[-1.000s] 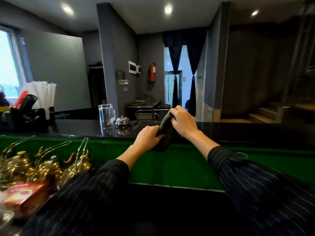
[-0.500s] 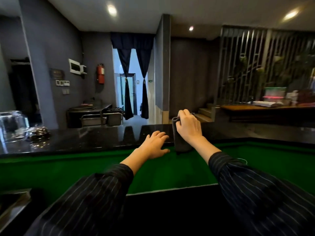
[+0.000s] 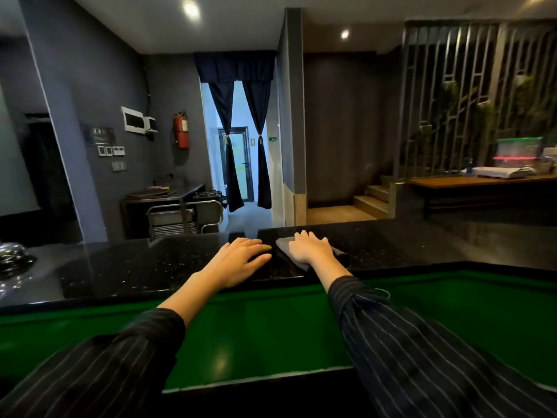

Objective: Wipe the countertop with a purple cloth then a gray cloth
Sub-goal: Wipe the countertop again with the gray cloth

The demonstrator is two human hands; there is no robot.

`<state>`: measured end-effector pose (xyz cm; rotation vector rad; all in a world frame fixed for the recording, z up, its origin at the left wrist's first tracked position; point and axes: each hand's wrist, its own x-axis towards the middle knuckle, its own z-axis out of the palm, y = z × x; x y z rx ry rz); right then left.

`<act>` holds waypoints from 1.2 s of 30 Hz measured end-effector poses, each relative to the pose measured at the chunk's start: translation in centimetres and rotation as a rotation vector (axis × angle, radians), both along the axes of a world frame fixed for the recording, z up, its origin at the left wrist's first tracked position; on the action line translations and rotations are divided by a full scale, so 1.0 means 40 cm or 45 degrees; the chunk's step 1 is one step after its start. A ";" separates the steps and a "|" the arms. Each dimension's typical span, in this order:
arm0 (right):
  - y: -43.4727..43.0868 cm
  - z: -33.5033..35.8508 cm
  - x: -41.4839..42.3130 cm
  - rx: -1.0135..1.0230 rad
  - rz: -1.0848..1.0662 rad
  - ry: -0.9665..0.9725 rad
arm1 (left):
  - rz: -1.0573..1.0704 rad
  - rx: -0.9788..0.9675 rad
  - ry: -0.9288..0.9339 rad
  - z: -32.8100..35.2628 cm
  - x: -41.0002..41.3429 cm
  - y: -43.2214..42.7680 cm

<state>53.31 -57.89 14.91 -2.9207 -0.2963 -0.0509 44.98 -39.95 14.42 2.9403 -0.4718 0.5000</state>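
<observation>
Head view. A person reaches both arms forward over a green lower surface to a raised black speckled countertop. The right hand lies palm down on a folded gray cloth, which rests flat on the countertop near its front edge; the fingers are extended and slightly spread, pressing on the cloth rather than curled around it. Parts of the cloth show to the left of the hand, at its right side, and beneath the wrist. The left hand rests palm down on the bare countertop just beside the cloth, not touching it, with fingers straight, close together and holding nothing. Both forearms emerge from dark pinstriped sleeves. At the far left edge of the countertop sits a shiny metal object, too cut off to identify. Behind the counter: a gray wall with a red fire extinguisher, a doorway framed by dark tied curtains, a metal cart, steps, and a wooden table bearing stacked containers at the right.
</observation>
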 end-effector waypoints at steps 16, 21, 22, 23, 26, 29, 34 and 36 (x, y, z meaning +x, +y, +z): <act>-0.057 -0.015 -0.033 -0.060 0.361 0.000 | 0.115 -0.172 0.303 -0.007 0.039 0.002; -0.125 -0.018 -0.022 -0.063 0.249 0.028 | 0.123 -0.132 0.333 -0.003 0.018 -0.007; -0.120 -0.015 -0.011 -0.074 0.220 0.038 | 0.123 -0.121 0.339 -0.003 0.017 -0.008; -0.115 -0.013 0.001 -0.085 0.188 0.053 | 0.123 -0.110 0.345 -0.004 0.017 -0.009; -0.102 -0.010 0.050 -0.091 0.086 0.073 | 0.130 -0.080 0.354 -0.007 0.022 -0.010; -0.085 -0.007 0.107 -0.073 0.004 0.065 | 0.133 -0.042 0.356 -0.011 0.028 -0.009; -0.013 0.012 0.218 -0.086 -0.049 0.105 | 0.120 0.004 0.359 -0.017 0.048 -0.008; 0.044 0.015 0.247 -0.104 -0.051 0.084 | 0.114 0.003 0.344 -0.023 0.054 -0.005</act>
